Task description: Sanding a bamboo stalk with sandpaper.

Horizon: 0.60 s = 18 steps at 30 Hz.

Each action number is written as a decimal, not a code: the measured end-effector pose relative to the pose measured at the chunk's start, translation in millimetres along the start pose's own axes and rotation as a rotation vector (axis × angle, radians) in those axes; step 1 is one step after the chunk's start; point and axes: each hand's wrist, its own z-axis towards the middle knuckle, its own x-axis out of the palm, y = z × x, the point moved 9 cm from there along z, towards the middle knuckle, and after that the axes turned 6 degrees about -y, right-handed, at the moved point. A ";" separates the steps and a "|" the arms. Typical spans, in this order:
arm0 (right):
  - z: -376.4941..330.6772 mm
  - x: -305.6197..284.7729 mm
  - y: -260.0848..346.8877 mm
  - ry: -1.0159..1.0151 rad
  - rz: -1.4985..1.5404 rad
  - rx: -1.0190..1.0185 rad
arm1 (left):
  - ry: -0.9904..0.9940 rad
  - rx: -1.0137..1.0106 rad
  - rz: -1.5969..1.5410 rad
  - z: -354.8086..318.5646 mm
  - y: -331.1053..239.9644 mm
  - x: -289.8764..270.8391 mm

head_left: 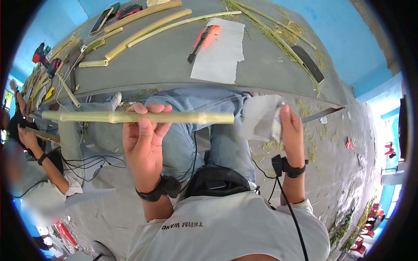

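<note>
My left hand [146, 141] holds a pale green bamboo stick [174, 117] level above my lap, thumb in front and fingers behind it. Raised nodes show along the stick. Off its right end, my right hand [291, 130] is closed on a folded grey-and-white sheet of paper [261, 118], perhaps sandpaper; its face is smeared by motion. A small gap seems to lie between sheet and stick. On the grey table, a torn white sheet [222, 58] lies under an orange-and-black utility knife [203, 43].
Several bamboo lengths [148, 35] and thin stalks [278, 39] lie across the table [148, 71]. A dark flat bar [308, 64] rests near its right edge. At left are a red-and-black drill [45, 61], a white cable and another person's arm [52, 172]. Shavings litter the floor.
</note>
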 end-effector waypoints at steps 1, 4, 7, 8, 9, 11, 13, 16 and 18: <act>3.7 -7.6 -11.2 -0.002 -0.005 0.024 | 0.045 -0.020 -0.021 -0.6 -2.1 1.4; 2.6 -20.2 -42.2 0.014 -0.023 0.096 | 0.112 -0.074 -0.073 -6.1 -2.1 5.2; -9.1 -16.9 -59.5 0.108 -0.089 0.124 | 0.119 -0.033 -0.074 -7.4 0.1 9.5; -13.6 -12.6 -61.3 0.159 -0.143 0.112 | 0.077 -0.021 -0.046 -6.3 2.7 7.8; -17.7 -7.9 -61.8 0.209 -0.193 0.099 | 0.048 0.007 -0.046 -4.8 3.7 7.4; -25.0 -0.2 -68.6 0.290 -0.223 0.194 | 0.017 0.034 -0.044 -3.5 4.2 8.5; -25.6 4.1 -62.3 0.307 -0.255 0.164 | 0.006 0.025 -0.041 -3.8 4.6 11.3; -21.4 5.0 -45.7 0.287 -0.271 0.054 | 0.107 -0.007 -0.048 -8.8 -0.6 25.5; -20.9 -0.1 -52.4 0.284 -0.256 0.191 | 0.070 0.006 0.051 -13.9 -5.4 28.2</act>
